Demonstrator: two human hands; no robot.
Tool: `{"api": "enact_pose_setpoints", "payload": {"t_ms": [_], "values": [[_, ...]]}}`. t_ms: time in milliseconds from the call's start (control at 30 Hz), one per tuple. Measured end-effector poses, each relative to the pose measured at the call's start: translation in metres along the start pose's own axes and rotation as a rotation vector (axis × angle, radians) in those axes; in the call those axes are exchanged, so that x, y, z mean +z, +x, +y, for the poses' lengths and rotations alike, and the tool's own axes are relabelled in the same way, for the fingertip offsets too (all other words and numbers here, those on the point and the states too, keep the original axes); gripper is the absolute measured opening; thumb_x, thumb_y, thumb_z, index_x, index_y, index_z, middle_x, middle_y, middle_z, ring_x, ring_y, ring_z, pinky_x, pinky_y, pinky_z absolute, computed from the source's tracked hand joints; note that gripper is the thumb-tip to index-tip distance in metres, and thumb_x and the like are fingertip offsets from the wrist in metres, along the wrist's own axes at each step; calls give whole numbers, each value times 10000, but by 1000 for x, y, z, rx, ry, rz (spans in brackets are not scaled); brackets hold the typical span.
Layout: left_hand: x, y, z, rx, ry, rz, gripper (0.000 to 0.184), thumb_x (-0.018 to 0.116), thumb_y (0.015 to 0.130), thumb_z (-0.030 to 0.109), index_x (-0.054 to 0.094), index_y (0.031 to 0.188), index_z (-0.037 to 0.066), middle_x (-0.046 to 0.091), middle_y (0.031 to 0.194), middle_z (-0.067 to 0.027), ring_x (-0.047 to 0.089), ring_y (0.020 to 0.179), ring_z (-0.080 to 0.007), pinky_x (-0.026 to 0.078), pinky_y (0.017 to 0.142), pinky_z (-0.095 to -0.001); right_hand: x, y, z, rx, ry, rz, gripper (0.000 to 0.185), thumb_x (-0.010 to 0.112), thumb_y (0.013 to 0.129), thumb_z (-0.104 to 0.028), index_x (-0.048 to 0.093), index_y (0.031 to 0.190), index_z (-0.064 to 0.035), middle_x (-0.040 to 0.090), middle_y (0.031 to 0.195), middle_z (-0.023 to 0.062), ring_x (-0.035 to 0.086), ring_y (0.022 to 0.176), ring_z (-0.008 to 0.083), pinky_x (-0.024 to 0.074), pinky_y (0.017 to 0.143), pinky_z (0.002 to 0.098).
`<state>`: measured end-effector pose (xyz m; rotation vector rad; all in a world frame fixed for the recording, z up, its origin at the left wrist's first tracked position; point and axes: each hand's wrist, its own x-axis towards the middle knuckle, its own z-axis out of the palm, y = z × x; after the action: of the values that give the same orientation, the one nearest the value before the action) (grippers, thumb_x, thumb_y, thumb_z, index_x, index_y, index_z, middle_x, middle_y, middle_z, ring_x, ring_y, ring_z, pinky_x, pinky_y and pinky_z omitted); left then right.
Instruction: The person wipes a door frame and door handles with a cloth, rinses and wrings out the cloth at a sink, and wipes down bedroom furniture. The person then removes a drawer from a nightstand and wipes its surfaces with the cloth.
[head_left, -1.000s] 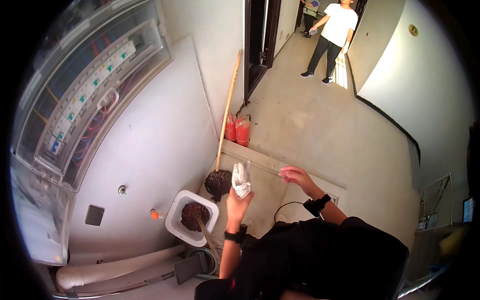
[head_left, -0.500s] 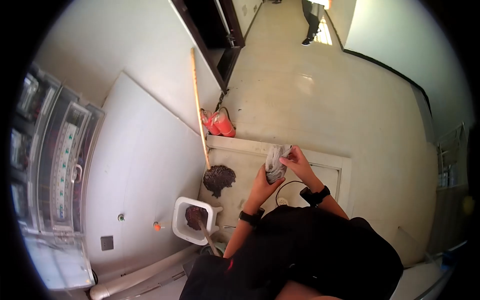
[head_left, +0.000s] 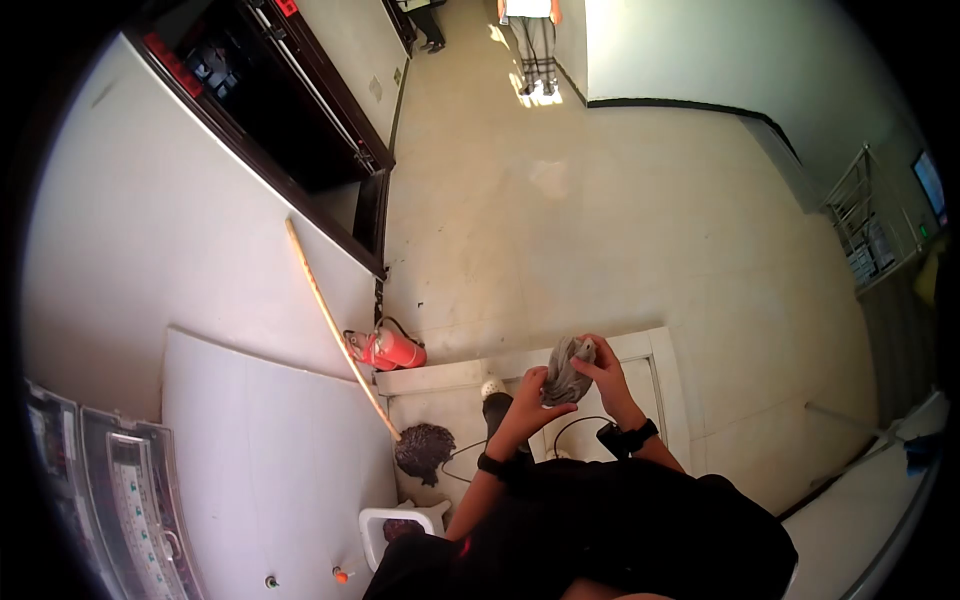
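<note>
The grey cloth [head_left: 568, 375] is held up between the two hands, in front of the body and above the pale ledge [head_left: 450, 377] at the near side of the corridor floor [head_left: 550, 250]. It is crumpled into a bundle, so its exact form is hard to tell. The left grip [head_left: 527, 408] cups it, fingers along the left side and thumb reaching under the near edge. The right grip [head_left: 606, 372] pinches its right side, with the thumb on the upper folds.

To handle it well, I would let the left grip carry the bundle and leave the right free to find an edge and work one fold at a time. Pinch lightly near a corner; a hard pull on such soft fabric would probably just tighten the creases. Keep both wrists clear of the body, and the cloth away from the dark cable [head_left: 573, 424] just nearer than it. The mop head [head_left: 424, 452] and white bucket [head_left: 437, 512] sit to the left, so loose ends are best kept to the right of them.
</note>
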<state>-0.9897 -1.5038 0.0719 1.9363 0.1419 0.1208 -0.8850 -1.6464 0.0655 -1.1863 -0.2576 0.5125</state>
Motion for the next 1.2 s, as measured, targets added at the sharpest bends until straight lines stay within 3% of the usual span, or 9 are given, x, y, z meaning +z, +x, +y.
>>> {"api": "enact_pose_setpoints", "payload": {"t_ms": [100,300,400,633,767,933,1100,1167,1200], "values": [[-16,29,-24,-204,-346,12,532,763,753,278,522,1121,-21,564,1060,-125,570,1008,-222,504,798,-333,15,33,1,118,-43,-101,383,631,836,-43,496,1192,-89,558,1089,18,521,1020,119,414,883,269],[-94,103,-100,-200,-231,154,356,714,806,166,537,1065,-2,618,984,-88,625,824,-149,507,731,-276,81,149,26,-3,-193,-211,402,668,819,-69,506,1185,-111,569,975,9,553,881,110,457,770,247],[-160,144,-111,-158,-155,313,416,756,727,264,535,936,-19,595,889,-181,589,815,-309,460,716,-392,129,225,39,170,-170,-293,403,654,829,-80,494,1197,-114,566,1028,14,552,911,129,449,795,256],[-337,211,-92,-198,226,598,386,769,665,223,529,864,-6,587,841,-176,562,831,-354,448,700,-407,276,362,16,193,-155,-497,388,578,856,-28,473,1224,-88,547,1098,34,541,987,139,433,863,263],[-396,248,-84,-100,117,737,389,778,665,165,566,946,-1,579,877,-144,547,811,-316,455,709,-360,332,415,-14,170,-116,-563,381,554,869,-20,458,1236,-64,535,1121,37,524,1023,130,422,888,265],[-424,285,-83,-106,-97,881,467,713,796,209,527,1151,-30,583,1130,-158,567,1052,-258,439,887,-323,358,473,-10,189,-86,-572,309,564,897,-80,467,1188,-39,534,1113,36,526,1008,125,426,887,264],[-454,330,-109,-116,-203,922,332,656,840,147,556,1111,-17,547,1224,-166,531,1119,-279,399,950,-339,355,552,28,334,-101,-537,226,571,924,-165,489,1091,-36,570,1021,40,561,902,104,472,799,243],[-471,360,-131,-40,38,926,374,632,865,143,545,1204,7,546,1264,-135,500,1179,-218,361,992,-312,350,595,45,387,-171,-598,170,563,932,-174,496,999,-34,599,924,41,577,830,93,493,755,238],[-477,371,-133,-54,-11,940,279,641,853,139,582,1095,11,535,1267,-157,498,1175,-255,365,986,-330,351,605,47,376,-121,-593,143,563,929,-150,485,910,-31,612,876,43,584,809,98,495,757,246]]}}
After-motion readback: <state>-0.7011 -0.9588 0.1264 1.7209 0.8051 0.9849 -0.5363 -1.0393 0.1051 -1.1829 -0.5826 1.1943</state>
